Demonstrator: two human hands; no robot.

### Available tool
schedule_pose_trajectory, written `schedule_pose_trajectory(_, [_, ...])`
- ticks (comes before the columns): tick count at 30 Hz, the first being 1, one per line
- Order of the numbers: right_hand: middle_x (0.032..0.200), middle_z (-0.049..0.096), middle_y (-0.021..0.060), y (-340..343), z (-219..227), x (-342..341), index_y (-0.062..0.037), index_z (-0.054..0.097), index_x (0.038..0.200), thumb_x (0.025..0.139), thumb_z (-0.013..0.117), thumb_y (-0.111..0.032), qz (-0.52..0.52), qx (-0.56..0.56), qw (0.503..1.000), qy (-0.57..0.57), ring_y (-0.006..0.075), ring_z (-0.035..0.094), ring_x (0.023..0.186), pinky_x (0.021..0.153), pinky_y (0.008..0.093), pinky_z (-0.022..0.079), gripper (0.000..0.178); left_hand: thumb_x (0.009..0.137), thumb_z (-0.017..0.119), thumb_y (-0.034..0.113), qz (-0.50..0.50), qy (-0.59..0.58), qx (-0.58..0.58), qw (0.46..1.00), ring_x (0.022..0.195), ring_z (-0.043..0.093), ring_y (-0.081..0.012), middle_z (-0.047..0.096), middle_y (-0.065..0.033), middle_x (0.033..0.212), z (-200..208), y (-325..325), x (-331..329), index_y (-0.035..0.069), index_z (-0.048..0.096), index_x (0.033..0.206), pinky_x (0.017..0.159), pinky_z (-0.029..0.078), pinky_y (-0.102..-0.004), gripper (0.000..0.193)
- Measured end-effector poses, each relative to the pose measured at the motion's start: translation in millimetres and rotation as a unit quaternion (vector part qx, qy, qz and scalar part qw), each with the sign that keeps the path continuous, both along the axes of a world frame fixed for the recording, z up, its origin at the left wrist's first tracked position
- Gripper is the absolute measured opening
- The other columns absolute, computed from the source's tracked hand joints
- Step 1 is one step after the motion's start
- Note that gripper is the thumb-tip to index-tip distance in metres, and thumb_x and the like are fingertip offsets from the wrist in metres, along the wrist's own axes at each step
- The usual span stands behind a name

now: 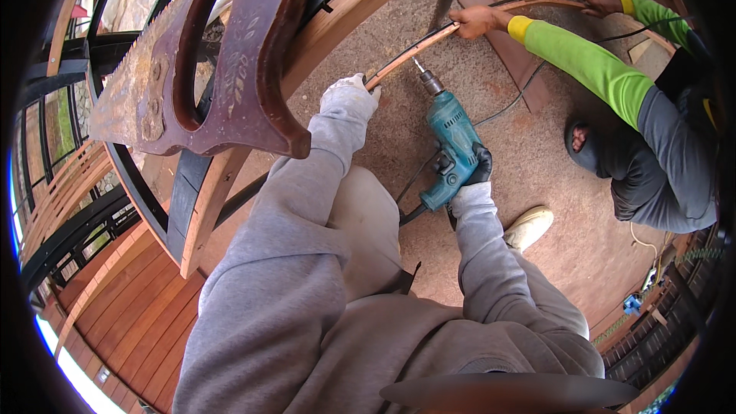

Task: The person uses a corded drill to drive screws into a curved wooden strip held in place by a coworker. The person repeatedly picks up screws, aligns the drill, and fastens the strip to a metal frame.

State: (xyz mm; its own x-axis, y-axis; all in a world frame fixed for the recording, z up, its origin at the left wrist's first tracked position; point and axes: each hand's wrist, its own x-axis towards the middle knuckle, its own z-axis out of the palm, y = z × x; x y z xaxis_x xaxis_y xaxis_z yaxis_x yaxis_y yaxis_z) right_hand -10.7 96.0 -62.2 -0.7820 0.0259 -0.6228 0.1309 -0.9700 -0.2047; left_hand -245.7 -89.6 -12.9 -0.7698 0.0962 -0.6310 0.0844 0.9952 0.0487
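My right hand, in a dark glove, grips the handle of a teal corded power drill. The drill's bit points away from me, close beside a thin curved wooden strip with a dark band along its edge. My left hand, in a whitish glove, is closed around the near end of that strip. A co-worker's bare hand holds the strip farther along, and their other hand is on its far part. Whether the bit touches the wood I cannot tell.
A handsaw with a brown handle looms close at the upper left, before a curved wood-and-black-metal frame. The co-worker crouches at the right. A cable crosses the concrete floor. Reddish decking lies lower left.
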Motion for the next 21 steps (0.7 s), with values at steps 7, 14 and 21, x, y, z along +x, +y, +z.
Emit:
schedule_pose_trajectory(7, [0.121,0.063,0.0311,-0.4,5.9,1.0,-0.0004,0.046,0.144,0.082,0.064,-0.042,-0.012,-0.015,1.000,-0.005,0.0396,0.068,0.082,0.079,0.0562,0.057,0.077,0.091,0.063,0.050,-0.015,0.007,0.013,1.000,0.117,0.065,-0.0317,0.070,-0.0130,0.123,-1.9,-2.6,0.6,0.013,0.066,0.126,0.100,0.051,-0.0438,0.051])
schedule_pose_trajectory(14, [0.120,0.064,0.0286,4.3,16.9,1.5,0.0020,0.050,0.140,0.084,0.060,-0.036,-0.015,0.004,1.000,-0.009,0.0406,0.068,0.084,0.077,0.0556,0.058,0.069,0.093,0.062,0.048,-0.029,0.028,0.020,0.999,0.108,0.068,-0.0336,0.072,-0.0150,0.112,0.4,-3.1,4.2,0.011,0.067,0.122,0.096,0.053,-0.0450,0.048])
schedule_pose_trajectory(21, [0.113,0.067,0.0251,11.3,22.6,1.3,0.0001,0.051,0.138,0.083,0.061,-0.048,0.036,0.056,0.996,-0.057,0.0328,0.067,0.072,0.063,0.0500,0.060,0.074,0.092,0.064,0.048,-0.017,0.020,0.028,0.999,0.109,0.068,-0.0332,0.072,-0.0153,0.113,-2.2,-4.5,3.2,0.010,0.068,0.121,0.096,0.053,-0.0448,0.048])
